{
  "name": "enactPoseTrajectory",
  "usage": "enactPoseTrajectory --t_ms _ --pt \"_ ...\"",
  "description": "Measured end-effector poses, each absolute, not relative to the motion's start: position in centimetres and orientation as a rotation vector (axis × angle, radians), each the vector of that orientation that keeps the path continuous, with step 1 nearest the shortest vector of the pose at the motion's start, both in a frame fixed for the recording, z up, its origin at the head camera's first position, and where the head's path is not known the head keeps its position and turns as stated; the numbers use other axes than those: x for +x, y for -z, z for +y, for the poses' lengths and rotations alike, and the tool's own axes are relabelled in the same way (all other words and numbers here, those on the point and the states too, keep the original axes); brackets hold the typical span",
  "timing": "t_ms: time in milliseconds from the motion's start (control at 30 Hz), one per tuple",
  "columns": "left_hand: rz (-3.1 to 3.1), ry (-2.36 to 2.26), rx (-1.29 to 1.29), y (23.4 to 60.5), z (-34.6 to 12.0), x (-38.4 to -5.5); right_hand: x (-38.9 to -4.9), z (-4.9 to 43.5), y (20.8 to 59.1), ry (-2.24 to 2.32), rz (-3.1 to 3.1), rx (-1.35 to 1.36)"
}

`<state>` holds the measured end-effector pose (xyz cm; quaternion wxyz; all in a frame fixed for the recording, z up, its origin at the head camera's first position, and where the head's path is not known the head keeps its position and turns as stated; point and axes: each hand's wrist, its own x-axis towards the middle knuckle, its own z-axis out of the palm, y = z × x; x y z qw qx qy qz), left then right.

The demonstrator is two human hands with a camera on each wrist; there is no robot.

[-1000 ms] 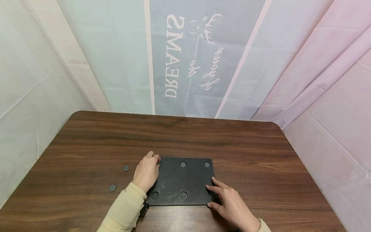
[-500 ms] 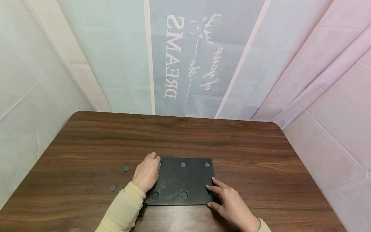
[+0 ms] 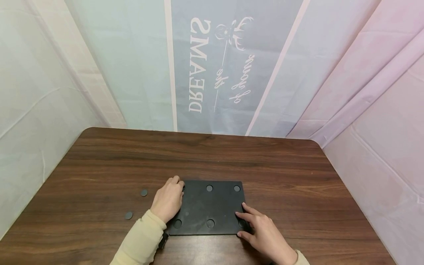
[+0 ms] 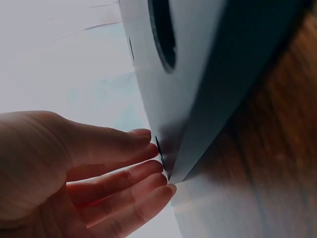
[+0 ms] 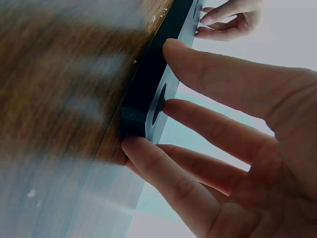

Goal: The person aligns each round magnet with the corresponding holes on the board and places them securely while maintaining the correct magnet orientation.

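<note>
A flat black rectangular board (image 3: 212, 206) with round recesses along its long sides lies on the table. Grey discs fill the far middle and far right recesses, while the near ones look dark. My left hand (image 3: 168, 198) reaches over the board's far left corner, its fingertips at the recess there and covering most of it. The left wrist view shows thumb and fingers close together at the board's face, with nothing seen between them. At the near right corner, my right hand (image 3: 265, 232) rests spread, thumb at the front edge, other fingertips on the top and right side.
Two loose grey discs, a farther one (image 3: 144, 192) and a nearer one (image 3: 128, 215), lie left of the board on the brown wooden table (image 3: 285, 173). A printed curtain (image 3: 225, 73) hangs behind the table, with pale fabric at both sides.
My left fingertips have shifted slightly right and nearer over the far left recess; the grey seen there before is now covered or dark. My right hand and the board stay put.
</note>
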<state>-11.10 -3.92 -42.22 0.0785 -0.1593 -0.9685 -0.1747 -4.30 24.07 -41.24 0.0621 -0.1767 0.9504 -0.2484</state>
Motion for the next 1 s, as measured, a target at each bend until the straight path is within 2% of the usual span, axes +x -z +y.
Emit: enactPoseTrajectory --t_ms 1000 --pt "-2.826 0.330 -0.435 43.1 -7.0 -10.0 -4.1 24.5 41.5 0.754 2.865 -0.543"
